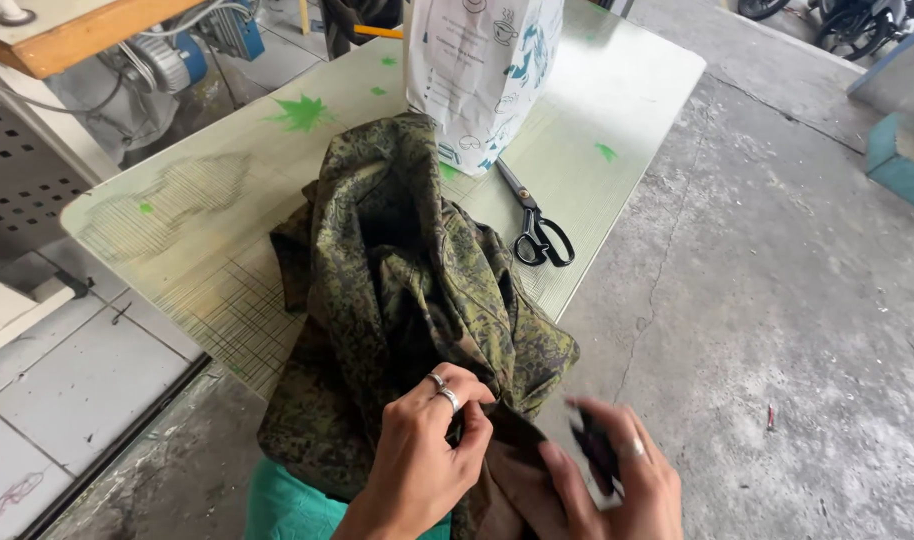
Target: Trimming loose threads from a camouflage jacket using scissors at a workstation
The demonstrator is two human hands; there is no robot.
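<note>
A crumpled garment of green camouflage cloth (407,280) is heaped on the near end of a pale green table (207,230) and spills down toward my lap. My left hand (427,450), with rings on two fingers, pinches a fold of the cloth at its lower edge. My right hand (617,480), wearing one ring, holds a small dark object (595,445) beside the cloth; it is blurred and I cannot tell what it is. A brown part of the fabric (512,480) lies between the two hands.
Black-handled scissors (537,225) lie on the table to the right of the heap. A white printed paper bag (482,70) stands behind it. A sewing machine motor (167,60) sits under a wooden bench at far left. Concrete floor stretches right.
</note>
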